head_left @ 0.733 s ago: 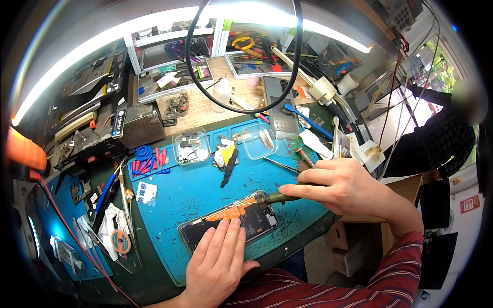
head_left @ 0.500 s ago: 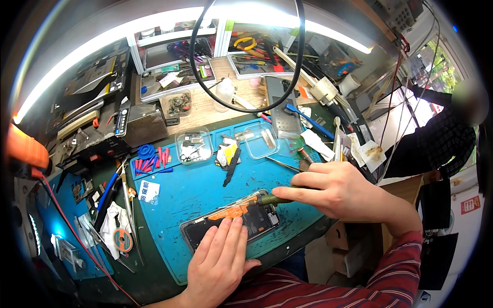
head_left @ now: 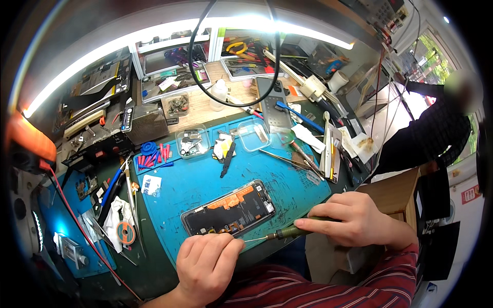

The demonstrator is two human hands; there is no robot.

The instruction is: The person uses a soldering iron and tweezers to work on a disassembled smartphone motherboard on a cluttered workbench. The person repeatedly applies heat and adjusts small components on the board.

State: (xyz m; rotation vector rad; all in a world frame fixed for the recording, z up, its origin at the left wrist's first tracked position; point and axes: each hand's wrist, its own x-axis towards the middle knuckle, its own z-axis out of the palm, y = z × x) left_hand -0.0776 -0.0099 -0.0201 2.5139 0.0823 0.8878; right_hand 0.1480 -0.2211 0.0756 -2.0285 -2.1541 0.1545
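An opened phone point(head_left: 229, 209) lies tilted on the blue work mat point(head_left: 169, 220), its inside facing up, with an orange strip point(head_left: 231, 198) along its upper part and a black battery below. My right hand point(head_left: 354, 219) is wrapped round a green-handled screwdriver point(head_left: 287, 232), held level past the phone's near edge. Its thin metal shaft points left and reaches the fingertips of my left hand point(head_left: 209, 262). Those fingers are curled closed just in front of the phone's lower left part. Whatever they pinch at the shaft's tip is hidden.
Clear plastic boxes point(head_left: 193, 141) with small parts stand at the mat's far side. Tweezers point(head_left: 287, 160) and a blue brush point(head_left: 305, 117) lie at the right. On the left are a solder spool point(head_left: 126, 233) and a white tissue point(head_left: 115, 215). A black ring point(head_left: 191, 56) hangs overhead.
My right hand has drawn the screwdriver off the phone, toward me. My left hand has lifted from the phone, and its flat fingers have curled at the shaft's tip. The orange strip shows more fully.
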